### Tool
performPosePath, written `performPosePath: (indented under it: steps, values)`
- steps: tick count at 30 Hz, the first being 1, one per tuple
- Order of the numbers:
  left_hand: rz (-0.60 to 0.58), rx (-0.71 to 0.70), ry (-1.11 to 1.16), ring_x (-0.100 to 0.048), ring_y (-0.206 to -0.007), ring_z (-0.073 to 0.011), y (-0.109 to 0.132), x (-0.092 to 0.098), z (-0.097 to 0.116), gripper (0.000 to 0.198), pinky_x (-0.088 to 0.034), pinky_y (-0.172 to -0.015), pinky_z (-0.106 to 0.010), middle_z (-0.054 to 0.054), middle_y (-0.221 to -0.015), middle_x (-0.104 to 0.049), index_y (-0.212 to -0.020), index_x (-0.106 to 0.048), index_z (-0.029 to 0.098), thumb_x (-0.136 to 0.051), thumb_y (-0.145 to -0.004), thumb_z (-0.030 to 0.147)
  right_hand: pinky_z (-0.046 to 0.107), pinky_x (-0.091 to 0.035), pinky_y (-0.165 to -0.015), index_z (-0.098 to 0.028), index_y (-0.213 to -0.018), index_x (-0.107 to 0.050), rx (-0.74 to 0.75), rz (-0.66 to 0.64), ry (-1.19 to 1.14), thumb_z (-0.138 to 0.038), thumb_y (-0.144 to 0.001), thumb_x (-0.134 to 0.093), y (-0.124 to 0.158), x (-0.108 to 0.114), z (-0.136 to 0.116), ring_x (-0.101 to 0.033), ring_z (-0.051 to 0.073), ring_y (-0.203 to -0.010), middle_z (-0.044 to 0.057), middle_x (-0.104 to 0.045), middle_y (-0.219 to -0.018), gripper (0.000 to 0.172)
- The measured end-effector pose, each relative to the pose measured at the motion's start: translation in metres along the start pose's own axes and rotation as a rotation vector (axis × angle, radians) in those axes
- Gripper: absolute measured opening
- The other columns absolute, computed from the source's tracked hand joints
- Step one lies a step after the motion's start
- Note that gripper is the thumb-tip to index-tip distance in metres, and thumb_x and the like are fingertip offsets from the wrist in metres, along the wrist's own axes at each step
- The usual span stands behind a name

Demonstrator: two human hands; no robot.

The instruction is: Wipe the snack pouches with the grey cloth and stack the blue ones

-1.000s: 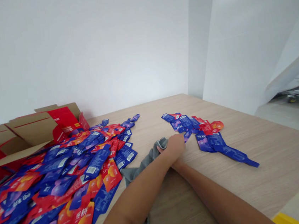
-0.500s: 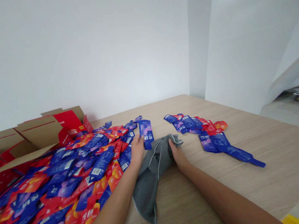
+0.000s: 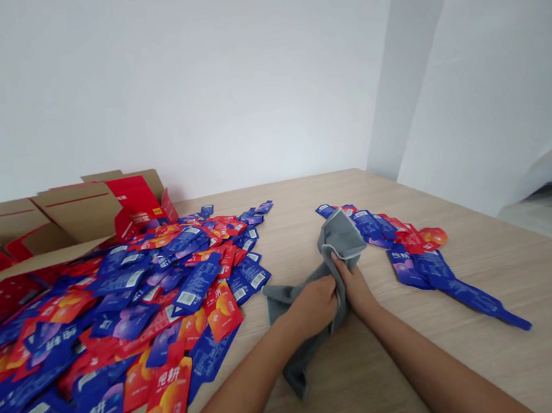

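A grey cloth (image 3: 338, 236) lies crumpled in the middle of the wooden table (image 3: 534, 271), one end lifted. My left hand (image 3: 313, 306) is closed round the cloth's middle. My right hand (image 3: 353, 285) pinches the raised end just beside it. The blue packet seen a moment ago in my left hand is no longer visible; it may be wrapped inside the cloth. A big heap of blue and red packets (image 3: 119, 308) spreads to the left of my hands. A smaller row of packets (image 3: 409, 251) lies to the right.
An open cardboard box with red sides (image 3: 61, 222) stands at the back left, behind the heap. White walls close off the far side of the table. A long blue strip of packets (image 3: 478, 300) reaches toward the right edge.
My left hand held up a blue packet half a second ago; now it grips the cloth together with my right hand. The cloth has been gathered and its end raised.
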State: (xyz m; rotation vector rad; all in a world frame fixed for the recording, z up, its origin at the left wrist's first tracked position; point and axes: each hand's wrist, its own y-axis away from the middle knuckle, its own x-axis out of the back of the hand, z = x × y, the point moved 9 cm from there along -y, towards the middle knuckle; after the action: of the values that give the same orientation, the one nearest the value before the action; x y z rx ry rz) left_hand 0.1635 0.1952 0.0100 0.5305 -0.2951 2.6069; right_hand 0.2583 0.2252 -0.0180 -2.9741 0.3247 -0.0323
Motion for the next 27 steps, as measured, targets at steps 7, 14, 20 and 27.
performPosePath:
  steps: [7,14,20,27]
  values:
    - [-0.076,0.072,0.208,-0.047,-0.052,-0.0118,-0.010,0.026,-0.009,0.020,-0.040,-0.056,-0.024,0.003,-0.055,-0.052,-0.064,-0.054,0.017,-0.054,-0.074,0.034,0.029,-0.046,-0.061,-0.017,-0.074,-0.062,-0.139,-0.050,-0.029,-0.058,-0.067,-0.062,-0.006,0.000,0.017,-0.059,0.019,-0.064,0.001,-0.064,-0.064,0.042]
    - [-0.260,0.201,0.787,-0.066,-0.065,-0.0235,-0.003,0.015,-0.016,0.043,-0.050,-0.061,-0.034,-0.011,-0.072,-0.067,-0.085,-0.060,0.011,-0.059,-0.073,0.052,0.028,-0.041,-0.050,-0.019,-0.063,-0.055,-0.222,0.063,-0.184,-0.056,-0.059,-0.066,-0.008,0.007,0.016,-0.050,0.015,-0.046,-0.004,-0.055,-0.049,0.039]
    - [-0.124,0.196,0.719,-0.065,-0.062,-0.0197,-0.011,-0.001,-0.014,0.046,-0.050,-0.054,-0.029,-0.008,-0.083,-0.066,-0.091,-0.057,0.015,-0.064,-0.068,0.056,0.028,-0.042,-0.050,-0.021,-0.066,-0.054,-0.174,0.183,-0.239,-0.053,-0.061,-0.064,-0.013,0.029,0.015,-0.051,0.015,-0.046,-0.005,-0.055,-0.049,0.034]
    - [0.252,0.343,0.470,-0.037,-0.030,-0.0067,-0.010,0.031,-0.061,0.049,-0.027,-0.033,-0.019,0.002,-0.041,-0.047,-0.053,-0.047,0.017,-0.041,-0.082,0.056,0.028,-0.042,-0.056,-0.020,-0.061,-0.054,-0.059,-0.035,-0.026,-0.052,-0.063,-0.061,-0.005,-0.005,0.001,-0.054,0.017,-0.055,-0.002,-0.058,-0.054,0.032]
